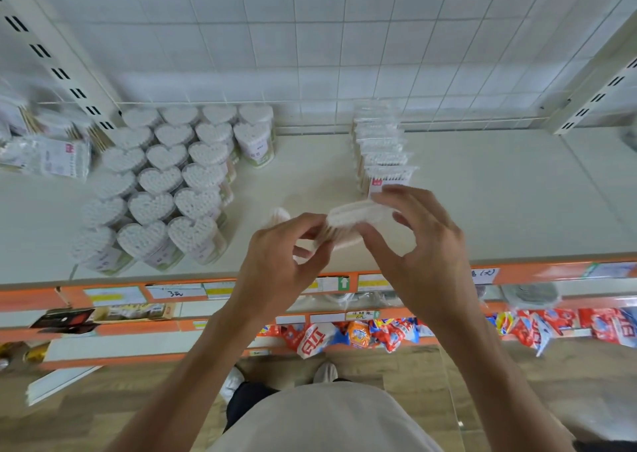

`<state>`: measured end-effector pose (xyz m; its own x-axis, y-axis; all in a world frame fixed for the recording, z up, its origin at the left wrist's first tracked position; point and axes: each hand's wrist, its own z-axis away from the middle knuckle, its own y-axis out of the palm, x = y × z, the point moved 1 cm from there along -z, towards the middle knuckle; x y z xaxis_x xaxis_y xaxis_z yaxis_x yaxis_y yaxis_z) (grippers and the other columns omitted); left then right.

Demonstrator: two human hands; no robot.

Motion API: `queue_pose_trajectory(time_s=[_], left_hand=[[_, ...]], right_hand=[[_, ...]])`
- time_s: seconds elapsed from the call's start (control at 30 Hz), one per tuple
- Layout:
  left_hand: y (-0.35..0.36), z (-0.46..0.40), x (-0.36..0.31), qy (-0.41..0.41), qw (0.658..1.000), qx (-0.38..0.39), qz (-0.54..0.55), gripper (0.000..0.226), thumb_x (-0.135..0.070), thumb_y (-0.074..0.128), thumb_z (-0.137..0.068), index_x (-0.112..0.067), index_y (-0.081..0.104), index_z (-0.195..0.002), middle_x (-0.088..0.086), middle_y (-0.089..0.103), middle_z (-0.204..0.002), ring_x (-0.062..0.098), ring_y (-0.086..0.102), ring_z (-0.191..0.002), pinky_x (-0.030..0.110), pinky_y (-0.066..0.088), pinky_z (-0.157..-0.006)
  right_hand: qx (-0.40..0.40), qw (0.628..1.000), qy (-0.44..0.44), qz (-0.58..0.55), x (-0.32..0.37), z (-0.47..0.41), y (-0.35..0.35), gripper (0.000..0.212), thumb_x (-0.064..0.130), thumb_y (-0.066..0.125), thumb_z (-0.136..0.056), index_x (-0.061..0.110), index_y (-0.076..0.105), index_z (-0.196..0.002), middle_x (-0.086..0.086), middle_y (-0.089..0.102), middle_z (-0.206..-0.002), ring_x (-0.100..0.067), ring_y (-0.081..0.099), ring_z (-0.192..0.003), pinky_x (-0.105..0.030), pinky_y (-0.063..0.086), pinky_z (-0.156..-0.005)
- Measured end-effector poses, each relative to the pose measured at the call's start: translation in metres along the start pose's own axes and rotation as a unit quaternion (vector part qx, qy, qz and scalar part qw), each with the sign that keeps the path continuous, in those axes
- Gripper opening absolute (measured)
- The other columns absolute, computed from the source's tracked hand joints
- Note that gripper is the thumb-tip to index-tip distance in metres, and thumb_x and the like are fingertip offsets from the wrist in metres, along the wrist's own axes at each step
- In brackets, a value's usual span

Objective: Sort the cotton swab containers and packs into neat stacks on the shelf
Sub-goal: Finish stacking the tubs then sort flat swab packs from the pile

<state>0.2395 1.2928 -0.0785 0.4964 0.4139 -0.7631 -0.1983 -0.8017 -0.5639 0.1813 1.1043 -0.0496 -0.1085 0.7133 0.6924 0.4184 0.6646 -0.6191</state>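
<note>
left hand (279, 244), right hand (418, 241) grip swab container (355, 215) | heart tubs (165, 182) left | packs (382, 151) behind

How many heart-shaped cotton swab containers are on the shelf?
20 heart-shaped containers, clustered on the shelf's left: three columns of six, plus two more at the back right. Others may be hidden underneath.

The white shelf (482, 189) carries heart-shaped swab containers (162, 179) at left and a row of swab packs (382, 148) near the middle.
</note>
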Motion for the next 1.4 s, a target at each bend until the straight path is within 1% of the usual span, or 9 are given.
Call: queue_pose_trajectory(time_s=[0.07,0.2,0.37,0.53,0.6,0.77,0.87,1.1,1.4], left_hand=[[0.002,-0.001,-0.002,0.018,0.999,-0.024,-0.024,0.026,-0.015,0.071,-0.088,-0.011,0.071,-0.114,-0.006,0.075,-0.102,0.006,0.070,-0.082,0.013,0.057,-0.069],[0.015,0.001,-0.009,0.063,0.996,-0.039,-0.044,0.027,-0.020,0.071,-0.091,-0.008,0.070,-0.116,-0.002,0.075,-0.104,0.013,0.070,-0.083,0.031,0.062,-0.068],[0.025,0.004,-0.014,0.075,0.997,-0.011,-0.007,0.035,-0.019,0.075,-0.090,-0.012,0.068,-0.123,-0.003,0.072,-0.118,0.012,0.070,-0.099,0.033,0.061,-0.079],[0.020,0.001,-0.007,0.040,0.998,0.036,-0.015,0.059,-0.027,0.081,-0.084,-0.018,0.057,-0.138,-0.007,0.065,-0.130,0.008,0.063,-0.112,0.030,0.056,-0.089],[0.018,-0.004,-0.006,0.003,0.999,0.050,-0.004,0.069,-0.030,0.081,-0.083,-0.019,0.051,-0.144,-0.006,0.063,-0.133,0.009,0.062,-0.115,0.025,0.055,-0.093],[0.021,-0.013,-0.014,-0.015,0.998,0.067,0.007,0.043,-0.023,0.078,-0.086,-0.017,0.064,-0.126,-0.010,0.074,-0.109,0.002,0.069,-0.095,0.018,0.056,-0.085],[0.027,-0.013,-0.013,-0.030,0.997,0.068,-0.007,0.036,-0.020,0.075,-0.089,-0.020,0.064,-0.123,-0.009,0.074,-0.108,0.004,0.070,-0.094,0.015,0.056,-0.083],[0.042,-0.025,0.001,-0.016,0.985,0.148,-0.093,0.052,-0.020,0.076,-0.085,-0.025,0.057,-0.134,-0.006,0.069,-0.124,0.013,0.066,-0.111,0.038,0.056,-0.093],[0.039,-0.058,-0.009,0.011,0.973,0.142,-0.181,0.059,-0.026,0.072,-0.088,-0.025,0.050,-0.143,-0.001,0.063,-0.131,0.025,0.061,-0.116,0.042,0.050,-0.098]], right_hand=[[-0.017,0.999,0.039,0.010,0.007,0.001,-0.006,0.039,0.044,0.065,-0.093,0.022,0.065,-0.124,0.008,0.059,-0.122,-0.003,0.064,-0.098,-0.021,0.057,-0.083],[0.063,0.989,0.115,-0.068,0.020,0.000,-0.010,0.057,0.065,0.045,-0.088,0.027,0.057,-0.128,0.009,0.057,-0.124,0.016,0.061,-0.085,-0.004,0.048,-0.066],[0.069,0.979,0.160,-0.102,0.013,-0.002,-0.008,0.041,0.046,0.068,-0.088,0.031,0.057,-0.125,0.014,0.060,-0.123,0.003,0.064,-0.094,-0.006,0.049,-0.065],[0.084,0.988,0.115,-0.059,0.002,0.002,-0.018,0.040,0.021,0.068,-0.086,0.035,0.060,-0.122,0.016,0.065,-0.114,0.002,0.060,-0.076,-0.007,0.045,-0.065],[0.110,0.985,0.108,-0.077,0.002,0.000,-0.023,0.045,0.023,0.069,-0.084,0.035,0.057,-0.126,0.021,0.063,-0.111,0.003,0.064,-0.083,-0.005,0.046,-0.068],[0.095,0.994,0.045,-0.026,-0.008,-0.004,-0.025,0.036,0.016,0.071,-0.088,0.023,0.065,-0.123,0.011,0.068,-0.108,-0.006,0.067,-0.090,-0.020,0.057,-0.079],[0.057,0.998,0.003,0.020,-0.017,-0.001,-0.022,0.030,0.014,0.073,-0.090,0.017,0.072,-0.120,0.005,0.070,-0.114,-0.011,0.068,-0.092,-0.026,0.059,-0.083],[0.061,0.991,-0.012,0.120,-0.057,-0.010,-0.013,0.028,0.017,0.078,-0.086,0.019,0.074,-0.113,0.003,0.075,-0.108,-0.024,0.069,-0.092,-0.039,0.057,-0.079],[0.076,0.985,-0.064,0.139,-0.099,-0.074,-0.004,0.026,0.009,0.074,-0.086,0.015,0.074,-0.111,-0.002,0.066,-0.114,-0.021,0.065,-0.088,-0.036,0.055,-0.077]])
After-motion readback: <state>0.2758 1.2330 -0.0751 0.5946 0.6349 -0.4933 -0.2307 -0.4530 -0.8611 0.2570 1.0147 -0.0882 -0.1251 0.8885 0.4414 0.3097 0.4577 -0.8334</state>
